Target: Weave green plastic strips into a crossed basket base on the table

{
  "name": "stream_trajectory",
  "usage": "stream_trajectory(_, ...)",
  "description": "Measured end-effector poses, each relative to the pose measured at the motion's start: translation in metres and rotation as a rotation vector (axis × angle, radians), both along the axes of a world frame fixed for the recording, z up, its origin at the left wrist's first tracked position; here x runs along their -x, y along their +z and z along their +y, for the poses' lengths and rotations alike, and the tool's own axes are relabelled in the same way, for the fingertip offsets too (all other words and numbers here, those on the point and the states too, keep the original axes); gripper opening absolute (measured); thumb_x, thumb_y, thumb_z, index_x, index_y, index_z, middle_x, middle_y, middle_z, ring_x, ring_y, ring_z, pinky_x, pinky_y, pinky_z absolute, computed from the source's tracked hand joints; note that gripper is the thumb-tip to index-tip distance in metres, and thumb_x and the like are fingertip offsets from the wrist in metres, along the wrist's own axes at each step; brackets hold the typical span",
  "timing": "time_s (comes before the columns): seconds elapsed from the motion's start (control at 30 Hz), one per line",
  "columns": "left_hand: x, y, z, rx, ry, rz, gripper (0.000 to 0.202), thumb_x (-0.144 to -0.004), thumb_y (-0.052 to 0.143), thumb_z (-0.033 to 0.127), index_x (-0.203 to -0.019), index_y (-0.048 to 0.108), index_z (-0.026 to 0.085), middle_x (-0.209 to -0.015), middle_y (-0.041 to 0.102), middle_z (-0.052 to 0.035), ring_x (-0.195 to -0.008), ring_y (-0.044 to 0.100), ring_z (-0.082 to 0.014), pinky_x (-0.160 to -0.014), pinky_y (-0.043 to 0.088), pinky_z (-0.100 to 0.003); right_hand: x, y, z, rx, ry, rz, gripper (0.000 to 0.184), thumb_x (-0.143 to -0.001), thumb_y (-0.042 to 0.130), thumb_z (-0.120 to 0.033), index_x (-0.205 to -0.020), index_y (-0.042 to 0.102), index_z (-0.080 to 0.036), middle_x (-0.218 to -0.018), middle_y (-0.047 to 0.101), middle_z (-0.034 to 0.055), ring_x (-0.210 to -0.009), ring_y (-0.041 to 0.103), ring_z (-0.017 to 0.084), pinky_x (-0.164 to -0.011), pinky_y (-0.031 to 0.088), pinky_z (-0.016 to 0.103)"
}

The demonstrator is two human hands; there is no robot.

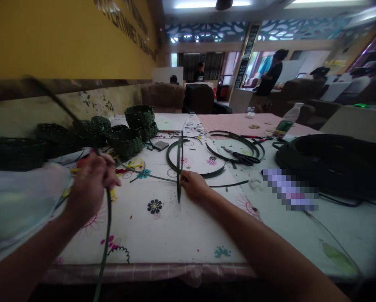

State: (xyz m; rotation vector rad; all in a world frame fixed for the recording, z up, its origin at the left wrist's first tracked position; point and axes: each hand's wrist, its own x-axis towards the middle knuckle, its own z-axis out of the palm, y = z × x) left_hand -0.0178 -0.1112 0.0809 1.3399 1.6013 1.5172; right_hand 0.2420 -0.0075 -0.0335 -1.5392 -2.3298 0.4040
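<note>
My left hand (89,184), a little blurred, is closed around a long dark green flat strip (107,228). One end of the strip sticks up to the upper left, and the other hangs down past the table's front edge. Over the middle of the table, my right hand (192,184) pinches a pair of narrow green strips (179,157) that stand nearly upright. Just behind these, a curved bundle of dark strips (171,161) lies on the cloth. Another thin strip (228,185) runs flat across the cloth close to my right hand.
Woven dark green baskets (125,140) stand at the back left. Black-handled scissors (244,158) lie by coiled strips (211,147). To the right are a large dark coil (332,163), a plastic bottle (287,121) and a pixelated purple object (288,189). A translucent bag (21,205) lies left.
</note>
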Motion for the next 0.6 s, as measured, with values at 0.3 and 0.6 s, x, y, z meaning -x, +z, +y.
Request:
stream_trajectory(0.3, -0.049, -0.088, 0.008, 0.334, -0.55, -0.101, 0.03, -0.089, 0.047, 0.048, -0.088, 0.055, 0.019, -0.053, 0.041, 0.0071, -0.045, 0.038, -0.0089, -0.046, 0.036, -0.022, -0.002, 0.001, -0.002, -0.008, 0.02, 0.026, 0.009, -0.082, 0.053, -0.015, -0.085, 0.06, -0.019, -0.087, 0.065, 0.0034, -0.075, 0.054, 0.015, -0.06, 0.031, 0.023)
stream_trajectory(0.6, -0.063, -0.105, 0.05, 0.411, -0.369, 0.261, 0.033, -0.083, 0.047, 0.041, -0.082, 0.068, 0.015, -0.051, 0.039, 0.0055, -0.047, 0.04, -0.0106, -0.047, 0.028, -0.023, 0.0, 0.001, -0.002, -0.016, 0.027, -0.035, 0.012, -0.082, 0.051, -0.013, -0.087, 0.06, -0.019, -0.091, 0.065, 0.005, -0.077, 0.054, 0.016, -0.062, 0.03, 0.025)
